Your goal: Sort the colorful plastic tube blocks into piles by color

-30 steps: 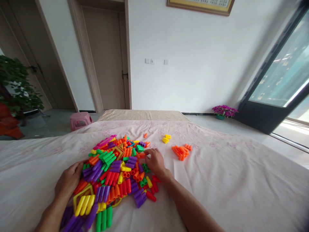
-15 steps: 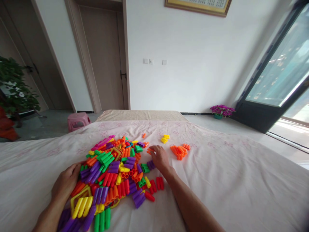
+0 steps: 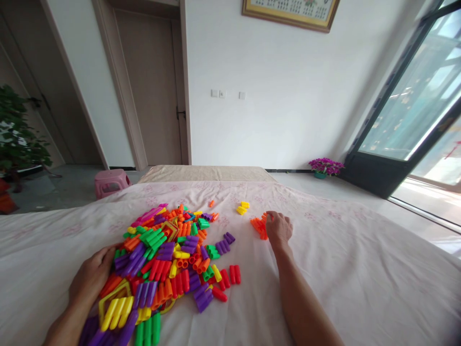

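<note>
A heap of plastic tube-shaped building blocks (image 3: 154,269) in purple, red, green, yellow and orange lies on the cloth. My left hand (image 3: 91,271) rests against the heap's left side, fingers loosely extended and partly hidden by the blocks. To the right of the heap, my right hand (image 3: 280,227) is at a small pile of orange building blocks (image 3: 258,228). Its fingers are bent in a pinch around an orange block, mostly hidden by the hand. Two yellow blocks (image 3: 242,208) and one small orange block (image 3: 212,203) lie apart, farther back.
A pale flowered cloth (image 3: 342,269) covers the broad surface. Beyond its far side are a pink stool (image 3: 112,182), a door (image 3: 149,91) and a white wall. Purple flowers in a green pot (image 3: 320,175) stand near the glass door (image 3: 399,120).
My right hand has moved right, from beside the heap to the small orange pile, carrying an orange block. My left hand stays at the heap. The view has shifted slightly.
</note>
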`<action>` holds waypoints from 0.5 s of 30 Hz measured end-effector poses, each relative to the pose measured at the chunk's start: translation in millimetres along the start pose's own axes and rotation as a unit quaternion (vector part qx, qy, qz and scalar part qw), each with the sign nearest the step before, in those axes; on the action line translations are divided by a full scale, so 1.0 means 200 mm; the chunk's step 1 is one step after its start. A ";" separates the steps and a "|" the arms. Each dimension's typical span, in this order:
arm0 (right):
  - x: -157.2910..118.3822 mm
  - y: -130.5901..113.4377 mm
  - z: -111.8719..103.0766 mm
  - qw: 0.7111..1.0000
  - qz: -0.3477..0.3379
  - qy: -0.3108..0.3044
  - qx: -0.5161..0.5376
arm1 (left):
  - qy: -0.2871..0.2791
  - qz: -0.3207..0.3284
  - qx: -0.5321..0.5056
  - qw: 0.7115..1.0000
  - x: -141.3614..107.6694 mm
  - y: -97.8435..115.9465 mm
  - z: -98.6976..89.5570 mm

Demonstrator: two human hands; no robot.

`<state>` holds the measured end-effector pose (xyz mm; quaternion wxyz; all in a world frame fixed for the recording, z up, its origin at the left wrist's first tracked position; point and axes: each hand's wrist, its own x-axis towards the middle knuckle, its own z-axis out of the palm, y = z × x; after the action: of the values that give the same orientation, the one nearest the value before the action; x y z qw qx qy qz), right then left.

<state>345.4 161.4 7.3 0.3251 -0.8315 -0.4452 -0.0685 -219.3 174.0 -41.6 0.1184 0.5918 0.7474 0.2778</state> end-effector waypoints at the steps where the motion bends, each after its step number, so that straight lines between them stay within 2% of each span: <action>1: 0.00 0.01 0.00 1.000 0.000 0.002 -0.006 | -0.011 -0.016 -0.011 1.000 0.00 0.00 0.00; 4: -0.03 -0.03 0.02 0.999 -0.036 0.021 -0.006 | -0.030 -0.041 -0.028 0.998 0.00 0.02 -0.01; 7: -0.08 -0.16 0.04 0.991 -0.121 0.004 0.047 | -0.032 -0.042 -0.030 0.998 0.00 0.02 -0.01; 9: -0.15 -0.27 0.07 0.973 -0.195 -0.059 0.107 | -0.033 -0.043 -0.037 0.998 0.00 0.01 -0.01; 11: -0.23 -0.38 0.09 0.940 -0.266 -0.147 0.151 | -0.036 -0.045 -0.044 0.997 0.01 0.01 -0.01; 13: -0.32 -0.47 0.11 0.905 -0.323 -0.219 0.167 | -0.036 -0.045 -0.048 0.997 0.01 0.01 -0.01; 15: -0.40 -0.53 0.13 0.878 -0.363 -0.264 0.166 | -0.036 -0.041 -0.056 0.997 0.01 0.01 -0.01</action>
<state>210.5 163.1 5.6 0.2813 -0.5324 -0.7900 0.1155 -219.3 176.0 -39.2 0.1895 0.5630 0.7493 0.2926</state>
